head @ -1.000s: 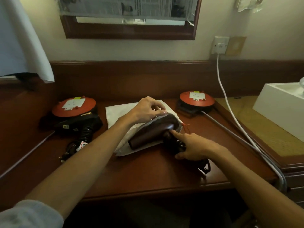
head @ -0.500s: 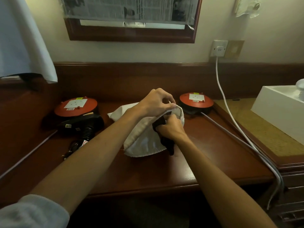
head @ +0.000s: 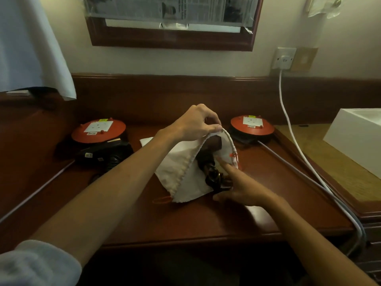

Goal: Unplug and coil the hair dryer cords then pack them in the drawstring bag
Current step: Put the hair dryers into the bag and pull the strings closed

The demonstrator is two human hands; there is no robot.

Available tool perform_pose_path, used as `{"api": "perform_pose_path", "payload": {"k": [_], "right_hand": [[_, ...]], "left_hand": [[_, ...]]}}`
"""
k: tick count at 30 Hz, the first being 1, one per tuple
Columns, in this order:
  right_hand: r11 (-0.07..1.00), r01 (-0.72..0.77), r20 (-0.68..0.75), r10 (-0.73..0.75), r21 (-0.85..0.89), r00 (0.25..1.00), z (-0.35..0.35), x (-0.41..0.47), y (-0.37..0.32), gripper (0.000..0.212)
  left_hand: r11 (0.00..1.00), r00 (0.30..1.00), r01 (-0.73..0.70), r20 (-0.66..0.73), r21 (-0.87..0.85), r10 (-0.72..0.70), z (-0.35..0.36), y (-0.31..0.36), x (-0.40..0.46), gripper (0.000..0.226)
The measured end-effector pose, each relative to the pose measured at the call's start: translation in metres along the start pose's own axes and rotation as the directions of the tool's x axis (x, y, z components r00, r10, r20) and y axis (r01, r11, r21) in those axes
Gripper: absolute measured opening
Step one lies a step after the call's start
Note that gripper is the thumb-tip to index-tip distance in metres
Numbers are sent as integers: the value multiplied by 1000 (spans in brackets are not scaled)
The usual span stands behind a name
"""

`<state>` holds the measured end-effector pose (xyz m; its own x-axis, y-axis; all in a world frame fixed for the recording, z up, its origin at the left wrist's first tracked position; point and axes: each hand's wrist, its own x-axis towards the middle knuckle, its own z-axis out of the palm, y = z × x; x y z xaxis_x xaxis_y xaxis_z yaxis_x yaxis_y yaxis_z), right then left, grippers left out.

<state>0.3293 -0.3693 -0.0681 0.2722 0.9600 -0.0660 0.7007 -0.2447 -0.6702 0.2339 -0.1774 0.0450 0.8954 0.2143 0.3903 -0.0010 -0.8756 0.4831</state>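
- My left hand (head: 195, 124) pinches the top edge of the white drawstring bag (head: 181, 162) and holds its mouth up and open.
- A dark hair dryer (head: 208, 162) sits inside the bag. Its coiled black cord (head: 214, 178) sticks out at the mouth.
- My right hand (head: 237, 188) is at the bag's mouth. The pointer finger is straight and pokes in beside the cord. The other fingers curl at the cord, but I cannot tell if they grip it.
- The bag rests on the brown wooden desk (head: 206, 219). A red drawstring loop (head: 162, 200) lies on the desk by the bag's low corner.
- A second black hair dryer (head: 103, 155) lies on the desk to the left, well apart from the bag.
- It sits just in front of a round red socket reel (head: 99, 130).
- Another red socket reel (head: 252, 125) is to the right of the bag.
- A white cable (head: 288, 120) is plugged into the wall socket (head: 284, 58).
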Motion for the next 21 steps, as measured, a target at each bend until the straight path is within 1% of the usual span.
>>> {"api": "perform_pose_path", "payload": {"k": [3, 6, 8, 9, 10, 12, 15, 17, 19, 20, 21], "right_hand": [[991, 32, -196, -57, -128, 979, 9, 4, 1, 80], [975, -14, -403, -78, -220, 912, 17, 12, 7, 63], [933, -33, -486, -157, -359, 860, 25, 21, 10, 44], [898, -42, -513, -212, -439, 832, 29, 28, 12, 32], [865, -55, -526, -251, -498, 812, 31, 34, 12, 24], [844, -85, -543, -260, -530, 798, 31, 47, 12, 22], [862, -128, -597, -225, -490, 770, 29, 61, 13, 23], [880, -191, -619, -138, -435, 773, 29, 67, 14, 23], [883, -297, -641, -6, -364, 768, 32, 69, 17, 26], [863, -353, -642, 43, -362, 766, 32, 69, 18, 29], [833, -386, -633, 56, -397, 772, 34, 67, 17, 31]], "left_hand": [[1000, 1000, -17, 23, 4, 16, 12, 11, 10, 19], [1000, 999, -16, 37, 3, 16, 18, 16, 15, 18], [999, 999, -20, 25, -25, 21, 17, 17, 15, 15], [999, 1000, -28, 12, -38, 29, 16, 16, 15, 14], [998, 999, -32, 3, -46, 32, 15, 16, 15, 12], [998, 999, -35, 3, -59, 35, 12, 16, 14, 11], [998, 999, -44, 13, -55, 44, 11, 16, 14, 15], [998, 999, -34, 29, -55, 36, 12, 15, 13, 18], [999, 998, -26, 51, -44, 28, 15, 11, 11, 19], [999, 998, -22, 62, -43, 25, 16, 8, 10, 19], [999, 997, -20, 71, -50, 24, 17, 6, 7, 19]]}}
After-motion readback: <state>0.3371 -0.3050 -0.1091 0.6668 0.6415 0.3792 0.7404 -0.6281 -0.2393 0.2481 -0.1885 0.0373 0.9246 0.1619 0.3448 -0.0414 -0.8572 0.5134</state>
